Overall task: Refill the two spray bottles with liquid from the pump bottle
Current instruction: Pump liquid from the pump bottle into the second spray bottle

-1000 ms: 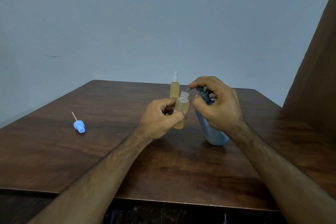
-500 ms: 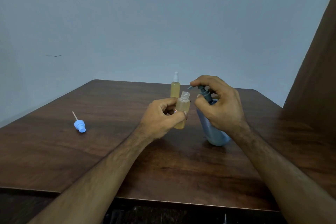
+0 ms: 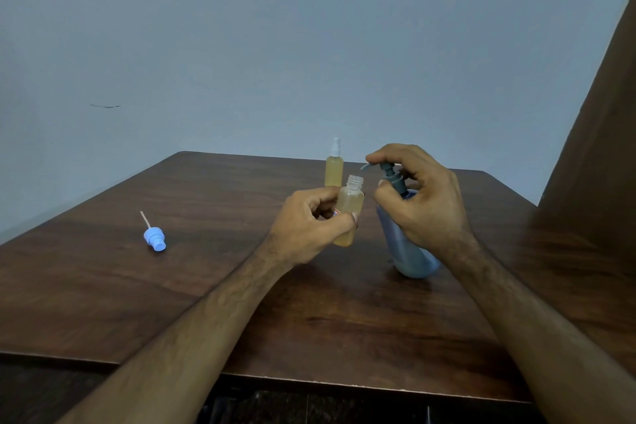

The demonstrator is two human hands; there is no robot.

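Left hand [image 3: 309, 227] grips the uncapped spray bottle [image 3: 348, 213], its mouth raised just under the spout so liquid would drop in; right hand [image 3: 418, 196] wraps the tilted pump bottle [image 3: 406, 248] at mid-table, finger on the pump. Its label shows only an unreadable sliver. Capped second spray bottle [image 3: 334, 169] stands behind; blue sprayer cap [image 3: 155, 239] lies toward the left edge

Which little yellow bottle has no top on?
The open spray bottle held in the left hand. The one standing behind wears its white sprayer.
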